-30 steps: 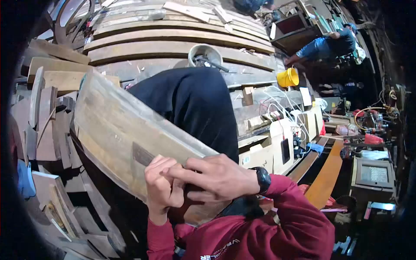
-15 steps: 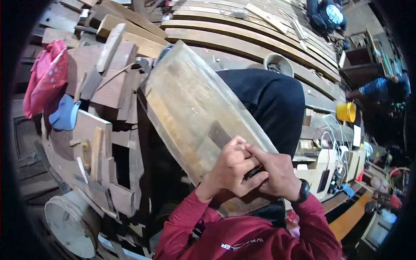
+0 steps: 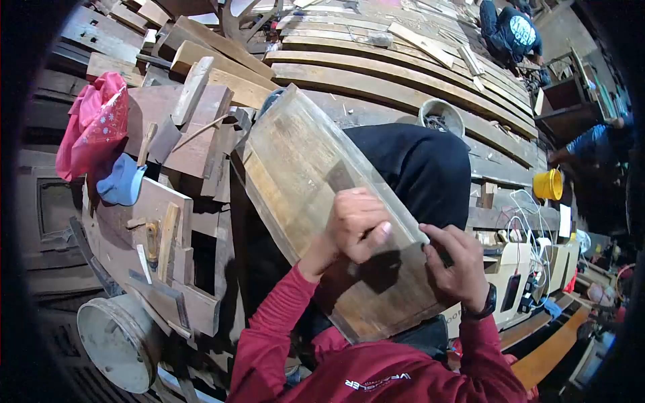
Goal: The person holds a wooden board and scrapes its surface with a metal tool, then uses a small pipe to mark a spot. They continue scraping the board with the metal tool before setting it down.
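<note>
A long wooden panel (image 3: 295,154) with a raised edge lies slantwise across the lap, over the dark trousers (image 3: 430,161). Over the middle of the panel, my left hand (image 3: 357,225) is closed with the fingers curled in and the thumb pointing right; whether it holds anything is hidden. At the panel's right edge is my right hand (image 3: 457,262), its fingers bent and its thumb and forefinger apart at the rim, nothing visible between them. The two hands are apart from each other. A dark shadow falls on the panel between them.
On the left, a bench (image 3: 121,225) bears a chisel (image 3: 152,245), wood pieces, a blue cloth (image 3: 121,180) and a pink bag (image 3: 97,127). A white bucket (image 3: 117,342) stands below. Slats (image 3: 403,84), a small bucket (image 3: 441,117), a yellow bucket (image 3: 547,185) and a crouching person (image 3: 514,33) are beyond.
My hands were together over the panel and have come apart, the right moving right to the panel's edge. The left has moved slightly up and left. The view has shifted a little.
</note>
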Available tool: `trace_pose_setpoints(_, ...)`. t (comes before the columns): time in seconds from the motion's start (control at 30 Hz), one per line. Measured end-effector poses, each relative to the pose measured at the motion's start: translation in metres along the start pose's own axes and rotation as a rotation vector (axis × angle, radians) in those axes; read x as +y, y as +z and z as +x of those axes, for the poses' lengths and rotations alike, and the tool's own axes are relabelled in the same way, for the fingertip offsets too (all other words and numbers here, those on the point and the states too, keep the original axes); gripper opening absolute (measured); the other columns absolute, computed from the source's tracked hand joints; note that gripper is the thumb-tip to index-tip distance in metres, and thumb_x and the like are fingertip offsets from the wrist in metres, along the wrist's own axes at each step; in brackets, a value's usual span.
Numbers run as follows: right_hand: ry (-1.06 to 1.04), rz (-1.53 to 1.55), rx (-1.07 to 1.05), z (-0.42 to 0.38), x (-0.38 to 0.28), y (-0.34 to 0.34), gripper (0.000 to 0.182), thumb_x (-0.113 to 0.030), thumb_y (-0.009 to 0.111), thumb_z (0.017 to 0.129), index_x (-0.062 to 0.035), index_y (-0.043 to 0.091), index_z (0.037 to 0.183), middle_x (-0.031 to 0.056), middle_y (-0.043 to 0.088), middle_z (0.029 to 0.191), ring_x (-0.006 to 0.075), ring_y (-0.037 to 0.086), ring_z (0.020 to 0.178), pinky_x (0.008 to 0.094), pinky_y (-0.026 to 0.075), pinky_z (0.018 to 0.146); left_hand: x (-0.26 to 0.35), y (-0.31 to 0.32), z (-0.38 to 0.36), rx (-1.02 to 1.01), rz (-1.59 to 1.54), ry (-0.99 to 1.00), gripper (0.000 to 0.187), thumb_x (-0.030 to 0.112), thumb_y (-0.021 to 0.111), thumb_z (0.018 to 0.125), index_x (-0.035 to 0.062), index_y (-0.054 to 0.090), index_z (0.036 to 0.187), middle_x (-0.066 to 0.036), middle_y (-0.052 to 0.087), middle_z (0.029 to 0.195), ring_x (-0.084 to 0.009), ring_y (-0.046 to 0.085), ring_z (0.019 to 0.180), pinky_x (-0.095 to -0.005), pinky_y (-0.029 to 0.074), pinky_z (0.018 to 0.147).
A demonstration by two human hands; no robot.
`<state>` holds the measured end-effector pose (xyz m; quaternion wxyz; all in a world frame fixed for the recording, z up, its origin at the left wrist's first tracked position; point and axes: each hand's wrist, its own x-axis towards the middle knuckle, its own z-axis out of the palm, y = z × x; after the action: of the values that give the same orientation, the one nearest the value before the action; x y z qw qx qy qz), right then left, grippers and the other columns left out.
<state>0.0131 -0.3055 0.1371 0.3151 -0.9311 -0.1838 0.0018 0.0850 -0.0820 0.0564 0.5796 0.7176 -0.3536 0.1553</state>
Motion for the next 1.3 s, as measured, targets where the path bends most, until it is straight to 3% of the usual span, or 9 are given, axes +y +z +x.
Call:
trace_pose_setpoints(0.3,0.113,0.040,0.023,0.010,0.031,0.009,0.020,-0.004,0.067,0.086,-0.0052,0.073,0.105,0.0129,0.062,0.073,0.0293,0.061,0.062,0.0388,0.046,0.056,-0.005,0.018,0.016,-0.259,0.210,-0.012,0.020,0.020,0.064,0.078,0.0064,0.063,0.064,-0.009,0.059,0.058,-0.0303,0.060,0.054,-0.0389,0.047,0.057)
trace_pose_setpoints(0.47,0.083,0.068,0.086,0.013,0.039,0.016,0.019,0.000,0.066,0.085,-0.0065,0.075,0.100,0.0092,0.058,0.067,0.0207,0.053,0.051,0.0336,0.041,0.049,-0.012,0.021,0.035,-0.337,0.311,-0.113,0.024,0.023,0.063,0.077,0.0074,0.065,0.059,-0.013,0.063,0.059,-0.0317,0.063,0.054,-0.0427,0.050,0.054)
trace_pose_setpoints(0.57,0.102,0.112,0.098,0.013,0.041,0.016,0.020,0.001,0.066,0.084,-0.0065,0.075,0.100,0.0091,0.058,0.065,0.0209,0.052,0.050,0.0338,0.041,0.049,-0.013,0.021,0.044,-0.442,0.354,-0.169,0.026,0.025,0.062,0.077,0.0071,0.065,0.058,-0.014,0.062,0.056,-0.0327,0.064,0.055,-0.0428,0.051,0.056)
trace_pose_setpoints(0.73,0.090,0.063,0.204,0.017,0.045,0.027,0.016,0.002,0.066,0.083,-0.0036,0.074,0.095,0.0104,0.059,0.063,0.0224,0.057,0.051,0.0343,0.042,0.050,-0.035,0.005,0.073,-0.509,0.403,-0.283,0.034,0.028,0.061,0.080,-0.0003,0.071,0.064,-0.027,0.065,0.068,-0.0426,0.068,0.067,-0.0496,0.058,0.068)
trace_pose_setpoints(0.93,0.140,0.116,0.293,0.018,0.046,0.032,0.014,0.001,0.065,0.083,-0.0033,0.075,0.092,0.0116,0.065,0.067,0.0212,0.060,0.052,0.0325,0.045,0.052,-0.021,-0.001,0.084,-0.762,0.389,-0.380,0.037,0.030,0.059,0.080,-0.0020,0.071,0.066,-0.029,0.066,0.072,-0.0447,0.069,0.073,-0.0493,0.057,0.075)
trace_pose_setpoints(0.97,0.179,0.131,0.278,0.016,0.045,0.032,0.014,0.001,0.065,0.083,-0.0034,0.075,0.092,0.0115,0.066,0.068,0.0208,0.060,0.052,0.0324,0.045,0.052,-0.022,0.005,0.073,-0.665,0.388,-0.299,0.029,0.026,0.059,0.076,0.0039,0.074,0.065,-0.025,0.064,0.064,-0.0422,0.067,0.067,-0.0481,0.055,0.070)
trace_pose_setpoints(1.03,0.167,0.090,0.269,0.016,0.045,0.031,0.016,0.001,0.065,0.082,-0.0043,0.076,0.092,0.0104,0.065,0.066,0.0200,0.059,0.051,0.0315,0.044,0.052,-0.023,0.004,0.080,-0.706,0.402,-0.355,0.030,0.026,0.059,0.077,0.0024,0.073,0.065,-0.025,0.064,0.064,-0.0422,0.067,0.068,-0.0484,0.055,0.072)
trace_pose_setpoints(1.1,0.128,0.065,0.308,0.017,0.047,0.033,0.016,0.001,0.065,0.082,-0.0047,0.076,0.092,0.0100,0.065,0.066,0.0198,0.058,0.051,0.0312,0.043,0.052,-0.036,0.003,0.084,-0.562,0.455,-0.335,0.033,0.026,0.057,0.078,0.0002,0.072,0.064,-0.027,0.063,0.064,-0.0428,0.067,0.068,-0.0484,0.055,0.073)
trace_pose_setpoints(1.3,0.189,0.106,0.296,0.013,0.051,0.035,0.015,-0.001,0.063,0.086,-0.0049,0.075,0.093,0.0044,0.059,0.057,0.0134,0.054,0.047,0.0281,0.038,0.049,-0.041,-0.002,0.087,-0.624,0.425,-0.317,0.035,0.026,0.056,0.080,-0.0001,0.069,0.061,-0.028,0.062,0.065,-0.0446,0.065,0.069,-0.0471,0.054,0.072)
